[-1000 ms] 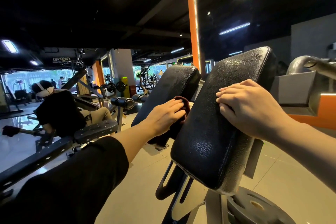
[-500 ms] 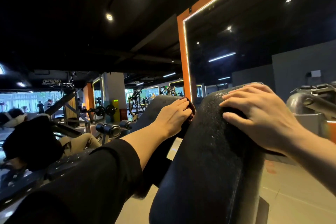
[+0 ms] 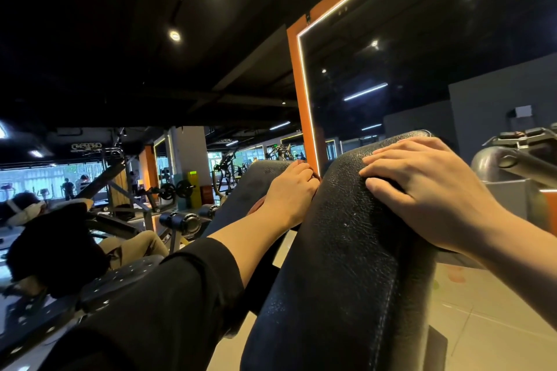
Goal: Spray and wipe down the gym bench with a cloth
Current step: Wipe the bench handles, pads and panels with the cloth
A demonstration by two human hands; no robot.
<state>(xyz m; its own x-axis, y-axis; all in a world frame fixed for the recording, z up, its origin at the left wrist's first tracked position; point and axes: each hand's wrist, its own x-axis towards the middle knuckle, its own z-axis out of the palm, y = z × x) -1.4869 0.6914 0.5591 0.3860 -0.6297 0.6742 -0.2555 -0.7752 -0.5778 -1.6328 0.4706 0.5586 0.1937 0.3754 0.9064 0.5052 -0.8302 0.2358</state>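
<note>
Two black padded bench cushions stand tilted in front of me: a near, cracked one point(image 3: 346, 250) and a farther one point(image 3: 241, 190) to its left. My left hand point(image 3: 291, 193) reaches into the gap between them near their top edges and holds a dark red cloth point(image 3: 316, 175) against the padding. Only scraps of the cloth show under the fingers. My right hand point(image 3: 422, 190) rests palm-down on the top of the near cushion, fingers loosely bent. No spray bottle is in view.
A grey metal machine arm point(image 3: 512, 163) sticks out just right of the near cushion. An orange-framed mirror point(image 3: 304, 99) rises behind the cushions. A person in black point(image 3: 54, 244) sits at a machine on the left, near roller pads point(image 3: 180, 223).
My view has dropped lower and closer to the cushions. My left hand slid the cloth up along the gap to the top edges. My right hand moved up to the near cushion's top.
</note>
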